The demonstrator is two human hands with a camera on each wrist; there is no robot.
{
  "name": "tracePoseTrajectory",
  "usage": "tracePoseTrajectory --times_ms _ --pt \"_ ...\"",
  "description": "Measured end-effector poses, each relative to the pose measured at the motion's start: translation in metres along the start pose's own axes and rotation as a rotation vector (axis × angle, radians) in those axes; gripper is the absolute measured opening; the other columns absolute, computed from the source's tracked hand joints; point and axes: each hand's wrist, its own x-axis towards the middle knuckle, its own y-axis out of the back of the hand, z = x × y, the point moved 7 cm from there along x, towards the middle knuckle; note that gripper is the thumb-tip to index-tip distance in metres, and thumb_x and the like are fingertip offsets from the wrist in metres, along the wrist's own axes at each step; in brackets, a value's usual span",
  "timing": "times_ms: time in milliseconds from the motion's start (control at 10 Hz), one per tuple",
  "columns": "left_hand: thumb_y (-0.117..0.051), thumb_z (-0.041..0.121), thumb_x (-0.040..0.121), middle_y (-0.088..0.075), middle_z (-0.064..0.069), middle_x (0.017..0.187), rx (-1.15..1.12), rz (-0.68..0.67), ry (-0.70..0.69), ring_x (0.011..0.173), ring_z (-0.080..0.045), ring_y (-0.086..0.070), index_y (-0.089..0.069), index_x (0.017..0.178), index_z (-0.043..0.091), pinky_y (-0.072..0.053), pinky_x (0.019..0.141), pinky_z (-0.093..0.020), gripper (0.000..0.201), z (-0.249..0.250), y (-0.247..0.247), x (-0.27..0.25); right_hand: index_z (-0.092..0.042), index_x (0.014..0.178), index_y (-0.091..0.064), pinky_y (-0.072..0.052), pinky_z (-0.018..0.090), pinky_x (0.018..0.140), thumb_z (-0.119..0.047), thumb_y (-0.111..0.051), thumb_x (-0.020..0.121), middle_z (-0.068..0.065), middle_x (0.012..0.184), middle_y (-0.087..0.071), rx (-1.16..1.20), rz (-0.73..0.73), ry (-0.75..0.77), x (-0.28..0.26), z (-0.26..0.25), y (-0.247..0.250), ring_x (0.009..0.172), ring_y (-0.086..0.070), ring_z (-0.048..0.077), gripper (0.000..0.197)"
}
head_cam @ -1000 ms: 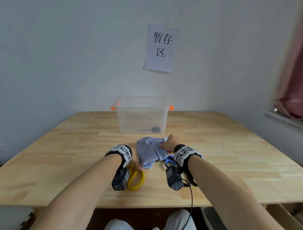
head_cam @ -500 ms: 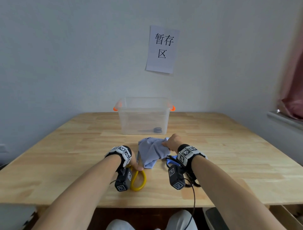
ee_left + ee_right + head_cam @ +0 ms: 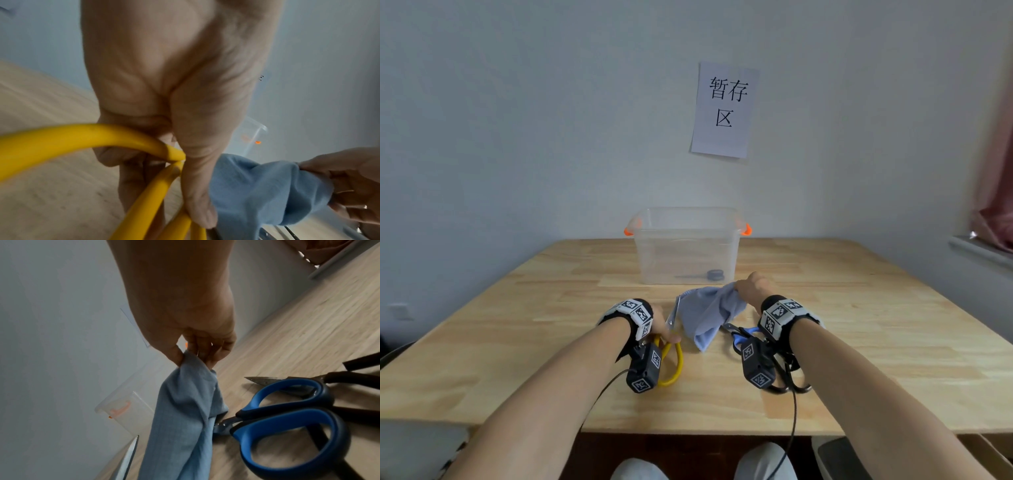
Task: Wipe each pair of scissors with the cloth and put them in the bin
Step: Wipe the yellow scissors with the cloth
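yellow-looped scissors, soft crumpled cloth

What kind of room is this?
Probably a plain indoor workroom, not a kitchen: a light wooden table, a clear plastic bin with orange handles, and a white paper sign on a bare wall.

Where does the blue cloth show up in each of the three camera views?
Head: blue cloth hangs at centre, below the right hand.
Left wrist: lower right, beside the left hand.
Right wrist: lower centre.
Shared landmark: clear bin with orange handles.
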Motion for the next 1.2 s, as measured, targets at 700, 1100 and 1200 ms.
tracePoseTrajectory --times_ms 700,1100,1200 --pt "-0.074 -0.018 0.075 -0.069 -0.009 0.068 -0.994 0.19 -0.369 0.063 -0.02 -0.07 -0.062 0.081 -0.003 -0.062 0.073 -0.04 0.02 0.035 0.059 0.001 0.007 0.106 -0.062 -0.05 0.035 0.071 -0.014 -0.056 0.093 0.02 0.1 -0.064 0.327 0.127 -0.116 0.016 -0.008 0.014 0.09 -0.062 0.033 0.026" --pt "-0.079 -0.002 0.077 -0.074 -0.013 0.089 -1.261 0.277 -0.492 0.083 -0.025 -0.07 -0.073 0.1 0.003 -0.06 0.071 -0.03 0.024 0.052 0.06 0.028 -0.006 0.068 -0.057 -0.04 0.031 0.059 -0.021 -0.064 0.09 0.007 0.069 -0.052 0.604 0.123 -0.028 0.034 -0.031 0.011 0.068 -0.05 0.026 0.027" --pt "-0.073 0.001 0.084 -0.072 -0.011 0.089 -1.361 0.227 -0.548 0.083 -0.024 -0.068 -0.07 0.107 0.002 -0.059 0.073 -0.03 0.022 0.058 0.056 0.037 -0.013 0.057 -0.043 -0.03 0.029 0.055 -0.02 -0.059 0.095 0.003 0.059 -0.038 0.643 0.131 0.054 0.04 -0.036 0.003 0.058 -0.036 0.019 0.042"
